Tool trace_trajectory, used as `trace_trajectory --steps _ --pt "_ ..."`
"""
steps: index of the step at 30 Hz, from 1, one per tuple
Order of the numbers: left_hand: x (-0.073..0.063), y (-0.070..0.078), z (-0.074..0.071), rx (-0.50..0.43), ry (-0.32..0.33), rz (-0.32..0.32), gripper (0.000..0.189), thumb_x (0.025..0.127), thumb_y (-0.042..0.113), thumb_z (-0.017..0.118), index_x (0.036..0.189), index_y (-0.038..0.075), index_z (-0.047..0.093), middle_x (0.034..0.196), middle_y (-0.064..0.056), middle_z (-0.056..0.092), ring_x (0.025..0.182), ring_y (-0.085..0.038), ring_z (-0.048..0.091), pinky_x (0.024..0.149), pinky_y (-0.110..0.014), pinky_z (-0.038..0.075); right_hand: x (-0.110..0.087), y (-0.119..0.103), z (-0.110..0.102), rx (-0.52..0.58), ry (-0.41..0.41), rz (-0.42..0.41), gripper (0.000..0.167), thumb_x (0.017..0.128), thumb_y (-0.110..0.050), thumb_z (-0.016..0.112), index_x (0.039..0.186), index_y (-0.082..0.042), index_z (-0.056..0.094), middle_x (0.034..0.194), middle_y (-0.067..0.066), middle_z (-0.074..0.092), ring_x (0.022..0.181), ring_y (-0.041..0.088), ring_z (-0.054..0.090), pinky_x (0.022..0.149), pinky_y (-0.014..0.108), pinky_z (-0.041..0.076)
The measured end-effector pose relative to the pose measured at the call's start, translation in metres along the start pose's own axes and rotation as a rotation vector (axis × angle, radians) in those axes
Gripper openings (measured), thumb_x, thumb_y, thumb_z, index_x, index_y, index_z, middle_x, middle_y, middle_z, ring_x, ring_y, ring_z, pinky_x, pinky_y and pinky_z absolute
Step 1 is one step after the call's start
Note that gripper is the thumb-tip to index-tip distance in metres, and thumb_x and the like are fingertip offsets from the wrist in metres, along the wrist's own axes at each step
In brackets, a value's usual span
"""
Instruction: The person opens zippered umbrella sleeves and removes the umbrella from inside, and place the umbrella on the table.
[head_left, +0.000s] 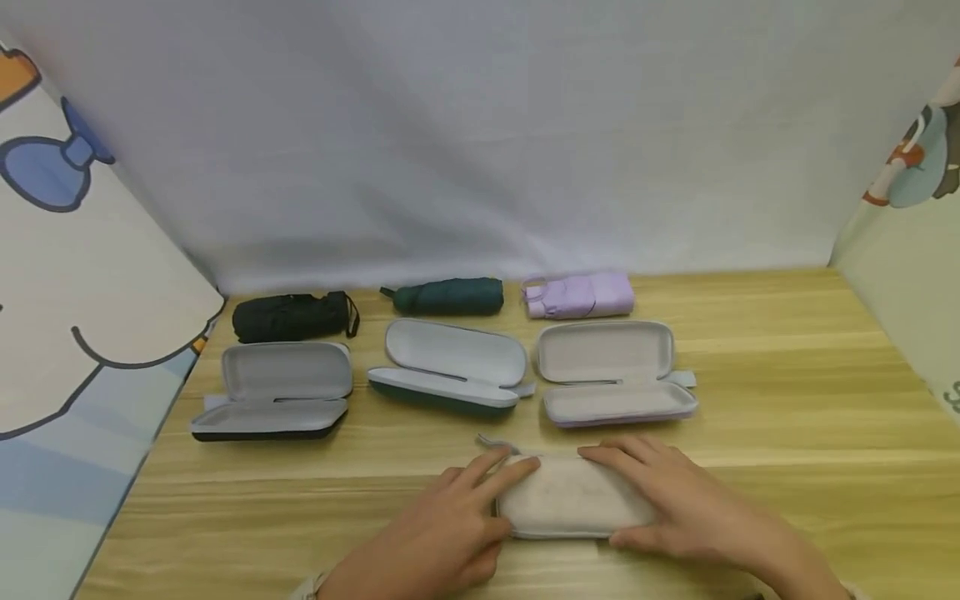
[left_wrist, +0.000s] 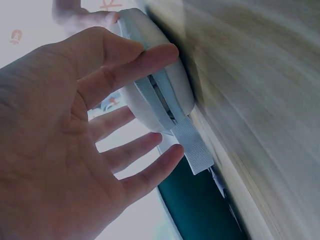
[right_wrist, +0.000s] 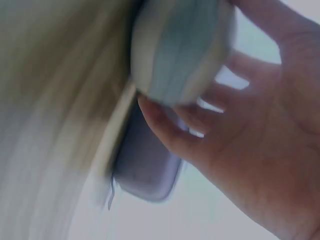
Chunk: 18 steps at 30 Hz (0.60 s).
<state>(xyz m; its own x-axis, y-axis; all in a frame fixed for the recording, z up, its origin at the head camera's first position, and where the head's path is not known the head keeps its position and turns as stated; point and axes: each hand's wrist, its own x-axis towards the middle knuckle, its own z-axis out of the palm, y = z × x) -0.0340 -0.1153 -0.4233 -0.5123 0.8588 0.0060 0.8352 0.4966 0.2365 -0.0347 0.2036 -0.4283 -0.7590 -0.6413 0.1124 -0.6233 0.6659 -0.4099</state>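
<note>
A cream zip case (head_left: 573, 496) lies lengthwise near the table's front, its lid down. At its left end, my left hand (head_left: 450, 521) has the thumb and forefinger together over the zip seam; the other fingers are spread. A dark gap shows in the zip (left_wrist: 162, 97) there, beside a grey fabric tab (left_wrist: 192, 145). Whether a zip pull sits between finger and thumb is hidden. My right hand (head_left: 682, 504) grips the right end, thumb on the near edge and fingers on the far edge. Motion blurs the right wrist view, where the case end (right_wrist: 182, 55) sits within the fingers.
Behind stand three open cases: black (head_left: 288, 375), dark green (head_left: 450, 354) and lilac (head_left: 607, 354). Folded umbrellas lie beyond them, one black (head_left: 288, 317), one dark green (head_left: 450, 297), one lilac (head_left: 581, 296). A white cloth (head_left: 525, 150) hangs along the table's back edge.
</note>
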Motion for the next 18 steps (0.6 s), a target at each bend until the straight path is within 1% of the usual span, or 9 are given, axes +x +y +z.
trace_trajectory --steps 4,7,10,14,18 --pt "0.0009 0.0006 0.0005 0.030 0.003 0.019 0.008 0.096 0.023 0.072 0.094 0.026 0.079 0.170 -0.006 0.031 0.155 -0.031 0.033 0.105 -0.052 0.052 -0.0003 0.0084 -0.0018 0.013 0.035 -0.035 0.082 0.077 -0.046 0.090 0.148 -0.021 0.056 0.136 -0.006 0.061 0.120 0.019 0.060 0.097 0.049 0.052" --pt "0.0013 0.0016 0.0000 0.038 0.000 0.029 0.008 0.095 0.023 0.072 0.091 0.027 0.078 0.170 -0.007 0.030 0.157 -0.032 0.031 0.111 -0.052 0.047 0.0012 0.0089 -0.0003 0.018 0.050 -0.029 0.080 0.077 -0.046 0.091 0.147 -0.024 0.058 0.134 -0.009 0.062 0.119 0.017 0.060 0.097 0.047 0.052" --pt "0.0013 0.0032 0.0007 0.039 0.004 0.049 0.012 0.093 0.022 0.072 0.082 0.026 0.077 0.171 -0.009 0.030 0.157 -0.033 0.031 0.115 -0.053 0.043 0.0033 0.0066 0.0012 0.023 0.053 -0.022 0.079 0.077 -0.047 0.091 0.146 -0.026 0.059 0.132 -0.010 0.063 0.118 0.017 0.061 0.097 0.048 0.052" --pt "0.0024 0.0055 0.0026 0.022 0.024 0.060 0.020 0.091 0.020 0.071 0.071 0.024 0.072 0.170 -0.011 0.031 0.157 -0.033 0.031 0.118 -0.053 0.041 0.0051 0.0032 0.0038 0.022 0.057 -0.006 0.077 0.078 -0.048 0.090 0.145 -0.025 0.059 0.132 -0.009 0.064 0.117 0.018 0.061 0.096 0.049 0.053" --pt "0.0045 0.0071 0.0029 -0.024 0.015 0.050 0.024 0.091 0.019 0.071 0.068 0.025 0.069 0.171 -0.009 0.028 0.158 -0.032 0.029 0.118 -0.056 0.039 0.0051 0.0000 0.0078 0.026 0.059 0.007 0.077 0.079 -0.049 0.089 0.145 -0.025 0.059 0.133 -0.009 0.063 0.117 0.017 0.061 0.095 0.049 0.053"
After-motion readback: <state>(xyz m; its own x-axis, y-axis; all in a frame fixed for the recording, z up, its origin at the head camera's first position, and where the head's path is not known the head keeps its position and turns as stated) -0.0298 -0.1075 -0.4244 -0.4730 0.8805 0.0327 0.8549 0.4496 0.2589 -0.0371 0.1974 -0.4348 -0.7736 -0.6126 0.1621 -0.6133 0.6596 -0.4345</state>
